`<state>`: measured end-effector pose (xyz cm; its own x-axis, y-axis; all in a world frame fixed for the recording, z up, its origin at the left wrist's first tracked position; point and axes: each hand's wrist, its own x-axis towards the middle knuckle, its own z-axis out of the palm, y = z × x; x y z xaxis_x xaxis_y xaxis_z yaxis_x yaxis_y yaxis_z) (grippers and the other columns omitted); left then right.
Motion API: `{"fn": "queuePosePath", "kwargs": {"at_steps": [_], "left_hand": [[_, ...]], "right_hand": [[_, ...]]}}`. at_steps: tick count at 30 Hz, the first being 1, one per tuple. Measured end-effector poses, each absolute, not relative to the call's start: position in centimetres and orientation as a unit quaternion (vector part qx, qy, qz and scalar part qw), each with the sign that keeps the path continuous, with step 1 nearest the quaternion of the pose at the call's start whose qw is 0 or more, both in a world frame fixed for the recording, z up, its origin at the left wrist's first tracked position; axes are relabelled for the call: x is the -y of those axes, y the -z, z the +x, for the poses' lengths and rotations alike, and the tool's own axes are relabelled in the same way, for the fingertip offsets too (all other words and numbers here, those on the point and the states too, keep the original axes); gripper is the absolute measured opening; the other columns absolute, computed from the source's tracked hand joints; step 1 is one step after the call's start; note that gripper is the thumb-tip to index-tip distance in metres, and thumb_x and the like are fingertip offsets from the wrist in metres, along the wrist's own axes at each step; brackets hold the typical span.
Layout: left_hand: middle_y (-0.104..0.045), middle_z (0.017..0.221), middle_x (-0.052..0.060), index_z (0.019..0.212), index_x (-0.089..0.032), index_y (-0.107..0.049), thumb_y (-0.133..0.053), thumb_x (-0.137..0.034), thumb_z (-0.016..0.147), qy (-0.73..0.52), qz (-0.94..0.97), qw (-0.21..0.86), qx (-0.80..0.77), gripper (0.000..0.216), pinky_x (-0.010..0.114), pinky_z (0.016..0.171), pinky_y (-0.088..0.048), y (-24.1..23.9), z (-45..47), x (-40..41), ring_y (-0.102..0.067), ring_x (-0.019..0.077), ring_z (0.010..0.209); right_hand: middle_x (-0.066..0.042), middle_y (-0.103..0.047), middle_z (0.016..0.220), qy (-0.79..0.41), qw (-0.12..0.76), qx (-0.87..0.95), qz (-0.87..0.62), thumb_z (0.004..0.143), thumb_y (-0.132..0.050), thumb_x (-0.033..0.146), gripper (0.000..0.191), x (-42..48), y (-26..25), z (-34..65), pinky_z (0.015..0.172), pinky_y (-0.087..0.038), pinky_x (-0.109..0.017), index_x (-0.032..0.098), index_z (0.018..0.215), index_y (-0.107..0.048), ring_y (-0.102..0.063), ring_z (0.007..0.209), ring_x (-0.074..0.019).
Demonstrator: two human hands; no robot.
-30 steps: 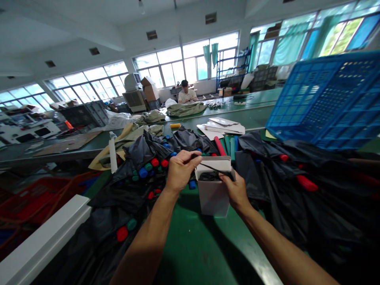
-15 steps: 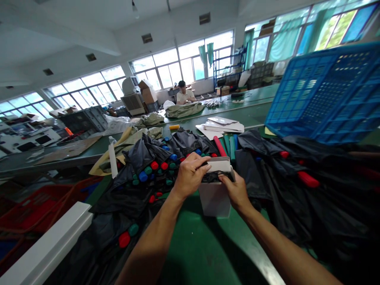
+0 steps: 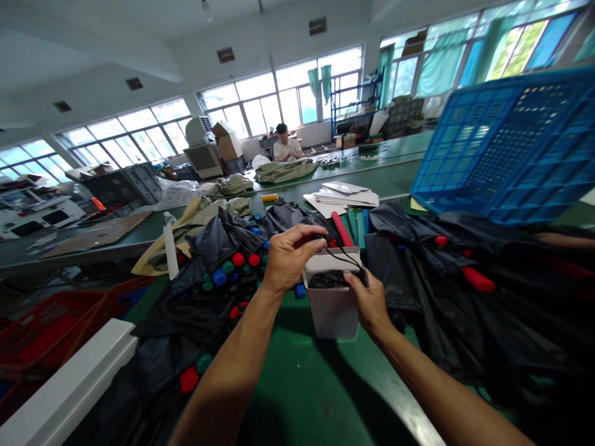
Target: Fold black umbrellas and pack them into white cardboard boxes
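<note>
Your left hand (image 3: 290, 257) is pinching a thin black cord (image 3: 344, 255) above the white box (image 3: 332, 303) on the green table (image 3: 316, 384); your right hand (image 3: 369, 300) is gripping the box's rim. The cord looks light and limp, so pinching near its end seems best.

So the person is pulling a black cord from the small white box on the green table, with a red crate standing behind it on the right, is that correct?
Nearly: the head view shows the crate is blue, not red. The left hand does hold the black cord over the white box on the green table.
</note>
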<state>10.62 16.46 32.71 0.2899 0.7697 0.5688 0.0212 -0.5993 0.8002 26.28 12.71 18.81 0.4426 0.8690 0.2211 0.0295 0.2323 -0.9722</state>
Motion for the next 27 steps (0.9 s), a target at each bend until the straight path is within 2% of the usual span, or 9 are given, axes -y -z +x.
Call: {"fn": "queuePosePath", "kwargs": {"at_steps": [3, 7, 10, 14, 20, 27], "left_hand": [[-0.069, 0.091, 0.005, 0.091, -0.018, -0.074, -0.066, -0.02, 0.082, -0.452, 0.812, 0.254, -0.266, 0.012, 0.028, 0.078, -0.049, -31.4, 9.6, -16.1, -0.063, 0.0157, 0.086], [-0.07, 0.093, 0.004, 0.094, -0.022, -0.073, -0.06, -0.019, 0.086, -0.333, 0.895, 0.08, -0.288, 0.015, 0.036, 0.082, -0.041, -29.0, 8.5, -15.5, -0.06, 0.0182, 0.09], [-0.071, 0.09, 0.003, 0.101, -0.024, -0.07, -0.062, -0.02, 0.086, -0.315, 0.89, -0.003, -0.331, 0.018, 0.039, 0.081, -0.035, -27.9, 8.3, -15.3, -0.058, 0.0212, 0.091], [-0.071, 0.09, 0.002, 0.105, -0.023, -0.067, -0.067, -0.017, 0.081, -0.344, 0.855, -0.019, -0.388, 0.026, 0.039, 0.081, -0.033, -27.2, 8.5, -15.1, -0.056, 0.0222, 0.094], [-0.068, 0.084, 0.002, 0.082, -0.021, -0.068, -0.07, -0.019, 0.079, -0.347, 0.835, -0.055, -0.423, 0.004, 0.037, 0.079, -0.033, -26.2, 8.8, -15.0, -0.055, 0.0216, 0.092], [-0.067, 0.097, 0.005, 0.074, -0.021, -0.07, -0.075, -0.025, 0.076, -0.351, 0.794, -0.101, -0.486, 0.006, 0.038, 0.078, -0.035, -26.0, 9.6, -14.8, -0.053, 0.0246, 0.099]], "right_hand": [[-0.005, -0.071, 0.092, -0.313, 0.656, 0.432, -0.533, 0.08, -0.062, 0.041, 0.03, -12.7, -18.8, 26.4, 0.078, -0.048, -0.032, 0.017, 0.097, -0.067, -0.062, 0.085, -0.0225], [-0.003, -0.068, 0.08, -0.304, 0.659, 0.43, -0.537, 0.077, -0.063, 0.041, 0.027, -12.8, -18.7, 26.4, 0.069, -0.046, -0.029, 0.016, 0.088, -0.066, -0.059, 0.074, -0.0198], [-0.003, -0.068, 0.08, -0.306, 0.663, 0.421, -0.538, 0.077, -0.064, 0.041, 0.028, -12.8, -18.7, 26.3, 0.069, -0.046, -0.029, 0.016, 0.088, -0.067, -0.058, 0.073, -0.0193], [-0.005, -0.07, 0.084, -0.316, 0.666, 0.417, -0.533, 0.075, -0.064, 0.04, 0.029, -12.8, -19.0, 26.2, 0.072, -0.047, -0.03, 0.016, 0.091, -0.067, -0.059, 0.076, -0.02], [-0.005, -0.071, 0.087, -0.322, 0.672, 0.417, -0.521, 0.074, -0.064, 0.037, 0.028, -12.9, -19.1, 26.2, 0.076, -0.048, -0.031, 0.016, 0.093, -0.068, -0.062, 0.082, -0.0214], [-0.005, -0.072, 0.086, -0.319, 0.672, 0.42, -0.521, 0.073, -0.065, 0.037, 0.028, -12.9, -19.3, 26.3, 0.076, -0.049, -0.033, 0.017, 0.092, -0.068, -0.064, 0.081, -0.0223]]}}
